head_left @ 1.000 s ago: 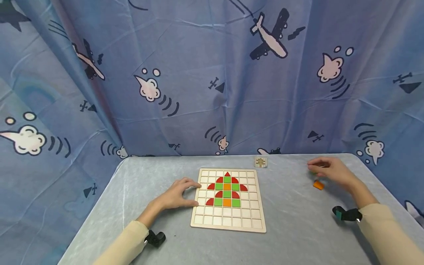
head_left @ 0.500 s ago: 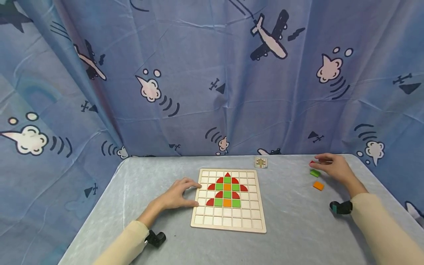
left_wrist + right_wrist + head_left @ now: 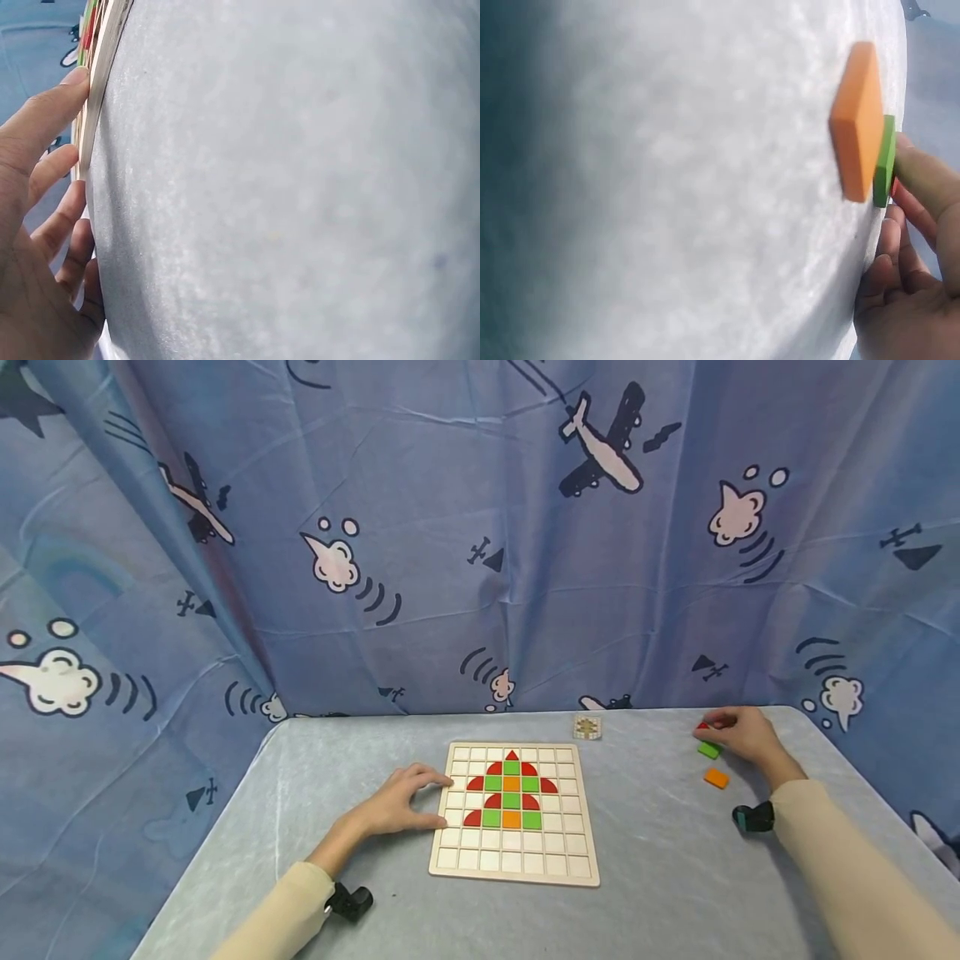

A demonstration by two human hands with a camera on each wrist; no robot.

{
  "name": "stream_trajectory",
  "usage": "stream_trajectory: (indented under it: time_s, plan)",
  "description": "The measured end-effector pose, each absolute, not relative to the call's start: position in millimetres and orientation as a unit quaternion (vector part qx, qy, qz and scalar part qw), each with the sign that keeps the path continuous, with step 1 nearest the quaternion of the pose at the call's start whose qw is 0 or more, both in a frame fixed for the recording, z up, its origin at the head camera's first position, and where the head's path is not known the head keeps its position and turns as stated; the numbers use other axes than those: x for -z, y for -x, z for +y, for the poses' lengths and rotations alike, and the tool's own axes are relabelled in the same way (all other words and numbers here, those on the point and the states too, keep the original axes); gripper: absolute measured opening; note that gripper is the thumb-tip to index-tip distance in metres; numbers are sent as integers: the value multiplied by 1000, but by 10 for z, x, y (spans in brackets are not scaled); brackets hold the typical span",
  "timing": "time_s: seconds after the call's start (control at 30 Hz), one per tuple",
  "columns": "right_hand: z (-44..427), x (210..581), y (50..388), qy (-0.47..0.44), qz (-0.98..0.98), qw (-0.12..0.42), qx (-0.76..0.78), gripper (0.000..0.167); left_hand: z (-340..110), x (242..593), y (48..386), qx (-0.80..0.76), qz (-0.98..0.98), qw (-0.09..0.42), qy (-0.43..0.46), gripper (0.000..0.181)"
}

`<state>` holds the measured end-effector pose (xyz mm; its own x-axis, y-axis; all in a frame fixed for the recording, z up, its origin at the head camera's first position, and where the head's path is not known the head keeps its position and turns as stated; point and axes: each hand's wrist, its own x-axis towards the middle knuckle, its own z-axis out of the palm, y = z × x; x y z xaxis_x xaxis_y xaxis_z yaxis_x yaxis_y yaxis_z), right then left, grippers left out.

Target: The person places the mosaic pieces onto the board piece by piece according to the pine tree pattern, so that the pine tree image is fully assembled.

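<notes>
In the head view my left hand [image 3: 397, 802] rests at the left edge of a square wooden grid board [image 3: 472, 860], thumb and fingertips spread along it. The left wrist view shows the fingers of this hand [image 3: 49, 187] touching the board's side [image 3: 94, 112]. Red, green and orange tiles form a tree shape on the board. At the back right, my right hand [image 3: 746, 739] pinches a small red tile [image 3: 701, 727], mostly hidden by the fingers. Just in front of it lie a green tile [image 3: 708, 749] and an orange tile [image 3: 716, 777], both larger in the right wrist view.
A small pattern card [image 3: 587, 727] lies behind the board at the table's back edge. The grey-covered table [image 3: 652, 860] ends at a blue curtain [image 3: 420, 610] printed with planes. Black cameras [image 3: 348, 902] are strapped to both wrists.
My right hand has moved off the green tile, uncovering it, and its thumb and fingers have come round the red tile behind. The left hand and board stay as they were.
</notes>
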<state>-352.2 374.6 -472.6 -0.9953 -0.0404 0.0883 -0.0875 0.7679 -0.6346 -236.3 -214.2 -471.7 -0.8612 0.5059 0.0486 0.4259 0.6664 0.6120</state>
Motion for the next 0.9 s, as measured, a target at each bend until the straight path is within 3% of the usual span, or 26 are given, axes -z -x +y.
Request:
stream_trajectory:
  time_s: [0.17,0.53,0.9]
  plan:
    - [3747,4737,3554,-30,-940,25,-338,41,-2147,4708,2353,-319,911,62,-254,62]
    - [3726,4590,3467,-50,-934,40,-352,38,-2142,4694,2350,-318,911,61,-257,62]
    - [3451,4309,3272,-131,-915,48,-378,35,-2149,4719,2362,-318,912,64,-250,62]
